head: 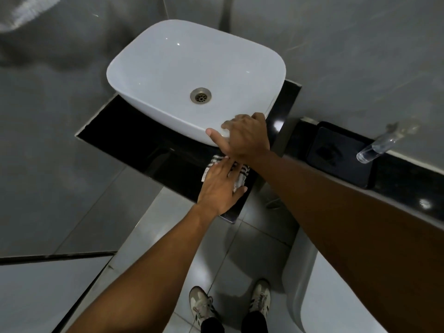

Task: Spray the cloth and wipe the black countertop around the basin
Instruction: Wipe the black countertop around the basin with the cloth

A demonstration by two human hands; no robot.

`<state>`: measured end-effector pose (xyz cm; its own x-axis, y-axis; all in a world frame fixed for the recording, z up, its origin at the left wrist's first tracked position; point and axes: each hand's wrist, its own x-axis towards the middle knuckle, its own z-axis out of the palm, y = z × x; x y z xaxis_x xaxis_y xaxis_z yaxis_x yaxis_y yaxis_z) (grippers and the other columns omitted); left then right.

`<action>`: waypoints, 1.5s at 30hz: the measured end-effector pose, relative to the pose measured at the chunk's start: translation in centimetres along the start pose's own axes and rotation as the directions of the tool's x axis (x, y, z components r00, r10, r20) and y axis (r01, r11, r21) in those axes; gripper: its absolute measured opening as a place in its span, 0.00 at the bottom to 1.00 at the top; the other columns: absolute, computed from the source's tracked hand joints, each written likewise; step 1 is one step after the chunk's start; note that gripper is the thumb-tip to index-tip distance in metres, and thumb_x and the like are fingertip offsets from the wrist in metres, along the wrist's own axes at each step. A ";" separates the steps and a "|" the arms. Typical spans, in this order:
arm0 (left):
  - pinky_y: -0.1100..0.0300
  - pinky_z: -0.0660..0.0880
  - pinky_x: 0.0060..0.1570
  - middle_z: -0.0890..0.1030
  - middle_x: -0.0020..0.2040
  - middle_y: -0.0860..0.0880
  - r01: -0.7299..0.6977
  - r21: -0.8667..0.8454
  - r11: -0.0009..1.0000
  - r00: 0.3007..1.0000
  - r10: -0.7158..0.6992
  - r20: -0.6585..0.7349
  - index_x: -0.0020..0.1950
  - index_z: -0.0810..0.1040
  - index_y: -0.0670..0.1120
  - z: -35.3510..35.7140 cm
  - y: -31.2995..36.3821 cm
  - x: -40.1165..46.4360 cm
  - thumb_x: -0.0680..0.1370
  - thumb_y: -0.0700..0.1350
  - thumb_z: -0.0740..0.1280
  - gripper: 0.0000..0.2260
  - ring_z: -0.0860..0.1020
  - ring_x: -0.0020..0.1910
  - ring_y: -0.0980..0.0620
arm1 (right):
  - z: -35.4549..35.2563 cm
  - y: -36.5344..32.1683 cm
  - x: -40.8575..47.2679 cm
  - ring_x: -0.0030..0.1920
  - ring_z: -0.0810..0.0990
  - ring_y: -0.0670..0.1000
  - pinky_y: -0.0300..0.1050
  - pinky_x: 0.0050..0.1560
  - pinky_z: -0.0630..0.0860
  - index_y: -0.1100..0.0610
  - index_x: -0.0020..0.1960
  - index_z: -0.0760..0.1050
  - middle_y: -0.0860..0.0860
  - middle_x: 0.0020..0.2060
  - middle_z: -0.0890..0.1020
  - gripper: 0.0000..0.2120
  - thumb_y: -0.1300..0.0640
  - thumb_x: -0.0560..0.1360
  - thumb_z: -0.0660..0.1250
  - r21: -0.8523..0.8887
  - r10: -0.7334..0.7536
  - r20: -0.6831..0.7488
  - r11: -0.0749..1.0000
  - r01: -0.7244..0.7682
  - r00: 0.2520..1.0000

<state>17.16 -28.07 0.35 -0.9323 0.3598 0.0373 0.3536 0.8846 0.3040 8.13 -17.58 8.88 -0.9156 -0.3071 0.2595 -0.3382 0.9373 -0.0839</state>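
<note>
A white basin (182,75) stands on the black countertop (134,140). A white cloth with dark stripes (241,175) lies on the countertop in front of the basin's near right corner. My left hand (219,188) presses flat on the cloth, fingers spread. My right hand (245,137) rests on the basin's near right rim, thumb stretched out to the left, holding nothing. A clear spray bottle (379,146) stands at the right on a black ledge.
A dark rectangular tray (341,155) sits on the black ledge beside the bottle. Grey tiled walls surround the basin. Below are a light tiled floor (240,255), my two shoes (230,302), and a white fixture (319,296) at the lower right.
</note>
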 end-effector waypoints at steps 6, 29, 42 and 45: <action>0.47 0.54 0.75 0.62 0.77 0.44 0.002 -0.028 1.000 0.999 -0.001 0.046 0.76 0.62 0.47 -0.1 -0.3 0.1 0.78 0.62 0.60 0.32 0.57 0.77 0.45 | -0.7 0.1 -0.3 0.73 0.69 0.54 0.56 0.68 0.62 0.54 0.65 0.77 0.53 0.69 0.77 0.31 0.33 0.76 0.54 0.255 -0.009 -0.003 0.967 0.009 1.000; 0.49 0.52 0.77 0.49 0.79 0.40 0.237 -0.302 0.923 0.969 -0.246 0.009 0.78 0.53 0.37 0.2 0.8 0.1 0.83 0.45 0.55 0.25 0.49 0.79 0.45 | 5.8 -0.7 -12.2 0.77 0.61 0.51 0.44 0.77 0.58 0.58 0.76 0.62 0.52 0.78 0.61 0.24 0.54 0.82 0.56 0.584 0.259 0.231 0.734 -0.347 0.938; 0.56 0.70 0.65 0.74 0.69 0.43 0.343 -0.470 0.813 0.864 -0.470 -0.182 0.71 0.71 0.41 1.6 6.9 5.9 0.80 0.37 0.63 0.19 0.74 0.67 0.47 | 8.8 5.7 -7.7 0.54 0.82 0.48 0.55 0.62 0.77 0.34 0.48 0.78 0.46 0.54 0.78 0.11 0.39 0.67 0.64 0.753 0.405 0.249 0.491 -0.439 0.880; 0.67 0.76 0.50 0.79 0.64 0.50 0.349 -0.495 0.796 0.864 -0.478 -0.159 0.69 0.75 0.51 1.9 8.9 9.3 0.81 0.43 0.62 0.16 0.79 0.60 0.54 | 6.7 9.6 -7.8 0.54 0.81 0.49 0.47 0.60 0.77 0.38 0.49 0.80 0.51 0.55 0.78 0.09 0.48 0.71 0.65 0.644 0.428 0.209 0.616 -0.453 0.879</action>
<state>11.79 -16.25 1.59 -0.9866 -0.1586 0.0380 -0.0817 0.6826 0.7262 10.54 -7.28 -0.43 -0.9952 0.0969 -0.0091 0.0667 0.6108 -0.7890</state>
